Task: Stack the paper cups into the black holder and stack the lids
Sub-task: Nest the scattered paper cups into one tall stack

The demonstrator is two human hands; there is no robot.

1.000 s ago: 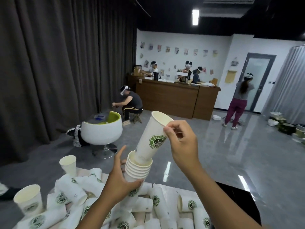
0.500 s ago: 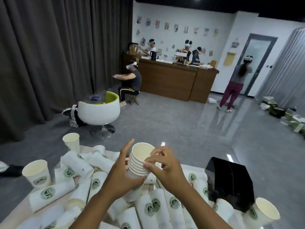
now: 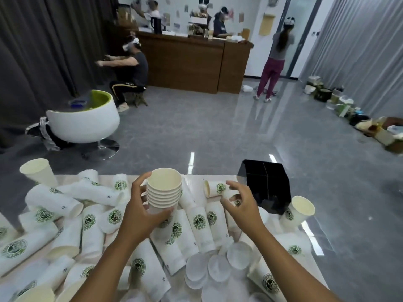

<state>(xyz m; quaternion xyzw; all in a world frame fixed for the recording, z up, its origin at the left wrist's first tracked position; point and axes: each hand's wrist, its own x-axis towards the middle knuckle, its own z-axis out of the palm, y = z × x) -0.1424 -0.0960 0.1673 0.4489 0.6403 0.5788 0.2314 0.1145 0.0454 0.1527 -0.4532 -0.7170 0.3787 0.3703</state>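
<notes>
**One stack in your left hand, right hand free**

Seven or so nested rims showed on the cup stack [image 3: 164, 188] that your left hand [image 3: 141, 216] held upright above the desk [image 3: 314, 258], fingers and thumb curled round its lower part, mouth open toward the camera. Your right hand [image 3: 242, 205] hovered just to the right of the stack, apart from it, its grip loose: fingers spread and gently bent, closed on nothing. It hung over a cup lying on its side [image 3: 214, 188] near the far edge.

The black holder [image 3: 265, 186] stood at the desk's far right corner, tilted back, its divided openings dark. Just beside it, toward the right edge, one upright cup [image 3: 299, 211] leaned slightly.

Loose cups [image 3: 63, 201] lay scattered on their sides across the left half and middle of the desk, many touching or overlapping, and another upright cup [image 3: 38, 172] stood at the far left corner. The lids [image 3: 218, 267], translucent white discs, overlapped in a loose heap near the front edge, between your forearms.
</notes>
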